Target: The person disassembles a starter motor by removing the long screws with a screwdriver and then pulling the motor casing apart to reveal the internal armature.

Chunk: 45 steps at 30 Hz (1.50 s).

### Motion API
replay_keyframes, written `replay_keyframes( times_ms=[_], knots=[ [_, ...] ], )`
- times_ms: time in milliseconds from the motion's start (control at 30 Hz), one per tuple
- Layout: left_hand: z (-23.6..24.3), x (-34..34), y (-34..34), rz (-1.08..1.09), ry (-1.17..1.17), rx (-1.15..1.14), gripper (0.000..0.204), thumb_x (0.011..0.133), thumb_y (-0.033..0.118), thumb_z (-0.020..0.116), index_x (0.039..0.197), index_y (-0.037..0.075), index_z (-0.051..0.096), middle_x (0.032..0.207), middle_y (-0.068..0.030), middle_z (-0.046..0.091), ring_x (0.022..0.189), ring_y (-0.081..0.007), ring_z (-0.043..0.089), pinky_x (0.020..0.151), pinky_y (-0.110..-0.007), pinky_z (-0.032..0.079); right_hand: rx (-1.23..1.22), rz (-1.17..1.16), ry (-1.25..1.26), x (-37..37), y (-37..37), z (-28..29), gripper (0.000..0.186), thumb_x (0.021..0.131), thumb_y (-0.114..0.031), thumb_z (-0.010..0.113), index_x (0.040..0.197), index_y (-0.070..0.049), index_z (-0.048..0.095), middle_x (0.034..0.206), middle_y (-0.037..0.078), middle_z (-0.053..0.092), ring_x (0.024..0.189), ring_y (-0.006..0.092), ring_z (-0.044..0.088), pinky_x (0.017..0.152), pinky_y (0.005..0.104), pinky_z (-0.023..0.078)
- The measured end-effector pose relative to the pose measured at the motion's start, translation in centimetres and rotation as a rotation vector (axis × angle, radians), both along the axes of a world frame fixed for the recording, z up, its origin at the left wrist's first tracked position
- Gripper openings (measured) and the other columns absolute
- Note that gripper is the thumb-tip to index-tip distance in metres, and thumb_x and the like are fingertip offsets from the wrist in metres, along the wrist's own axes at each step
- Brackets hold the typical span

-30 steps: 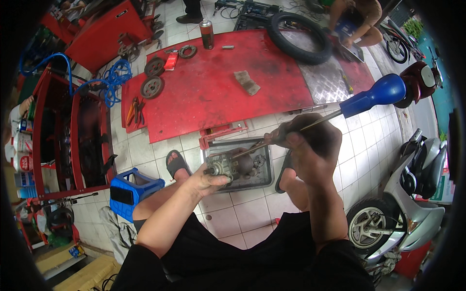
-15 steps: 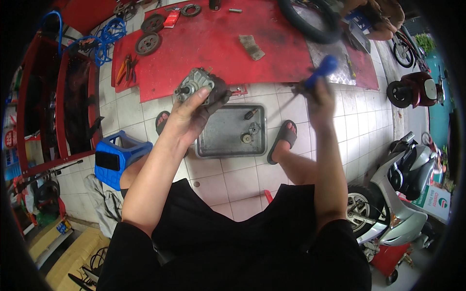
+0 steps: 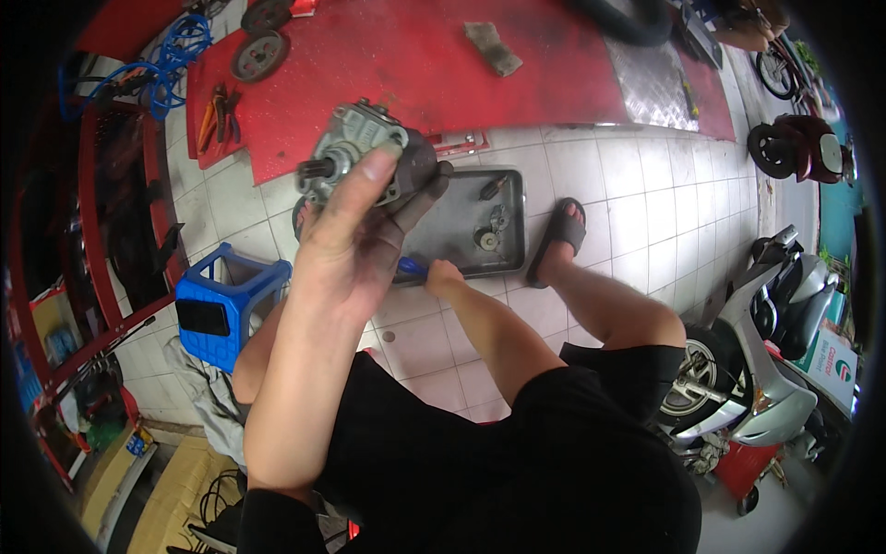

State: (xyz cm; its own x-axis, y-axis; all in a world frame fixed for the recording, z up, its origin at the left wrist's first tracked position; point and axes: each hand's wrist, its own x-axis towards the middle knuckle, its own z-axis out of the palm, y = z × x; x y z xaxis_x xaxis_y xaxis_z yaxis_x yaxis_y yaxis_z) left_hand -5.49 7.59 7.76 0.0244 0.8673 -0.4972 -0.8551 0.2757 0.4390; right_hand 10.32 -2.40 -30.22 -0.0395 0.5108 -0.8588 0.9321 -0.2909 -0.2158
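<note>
My left hand is raised in front of me, closed round a grey metal housing with a shaft. The thumb presses on its face, and a short ridged shaft sticks out toward the left. Lower down, my right hand is at the near edge of a metal tray, closed on a blue-handled screwdriver. The screwdriver's blade is hidden behind my left hand and wrist. Inside the tray lie a small dark cylindrical part, a metal bracket-like part and a round metal part.
Beyond the tray stands a red work surface with pliers, a wheel-like disc and a worn tan piece. A blue stool bearing a phone is at left. A silver motorbike stands at right.
My right hand has swung down and left with the screwdriver, from above the floor at right to the tray's near edge. The left hand still holds the housing, now nearer to me.
</note>
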Motion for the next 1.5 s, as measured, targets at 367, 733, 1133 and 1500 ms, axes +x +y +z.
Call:
replay_keyframes(
  times_ms=[367,733,1133,1500],
  knots=[
    [-0.3,-2.3,1.7,0.057,0.106,-0.015,0.046,0.086,0.029,0.071,0.121,0.003,0.058,0.119,-0.0146,0.063,0.113,-0.0336,0.059,0.106,-0.054,0.042,0.071,-0.040,0.019,-4.3,1.0,-3.4,0.025,0.078,-0.013,0.067,0.102,-0.004,0.069,0.105,0.022,0.068,0.103,0.0383,0.065,0.090,0.0454,0.052],
    [0.3,-3.2,-0.6,0.100,0.197,-0.069,0.069,0.081,0.038,0.072,0.137,0.008,0.046,0.135,-0.0161,0.052,0.126,-0.0391,0.050,0.107,-0.058,0.039,0.161,-0.037,0.014,-5.0,0.4,-4.4,0.029,0.075,-0.018,0.072,0.100,-0.003,0.069,0.107,0.022,0.067,0.104,0.0356,0.066,0.088,0.0436,0.055],
    [-0.3,-2.9,0.1,0.053,0.073,-0.072,0.054,0.084,0.039,0.072,0.125,0.007,0.056,0.123,-0.0152,0.061,0.113,-0.0321,0.058,0.103,-0.046,0.045,0.133,0.005,0.183,-2.8,0.1,-1.7,0.022,0.081,-0.019,0.065,0.098,-0.004,0.065,0.105,0.022,0.065,0.101,0.0395,0.064,0.088,0.0471,0.052],
    [-3.5,-1.5,0.1,0.034,-0.057,0.083,0.045,0.085,0.036,0.072,0.118,0.008,0.058,0.114,-0.0107,0.066,0.107,-0.0263,0.063,0.103,-0.046,0.047,0.349,0.077,0.234,8.2,4.0,7.6,0.029,0.078,-0.025,0.072,0.092,-0.001,0.066,0.096,0.023,0.066,0.094,0.0396,0.065,0.083,0.0453,0.052]
  ],
)
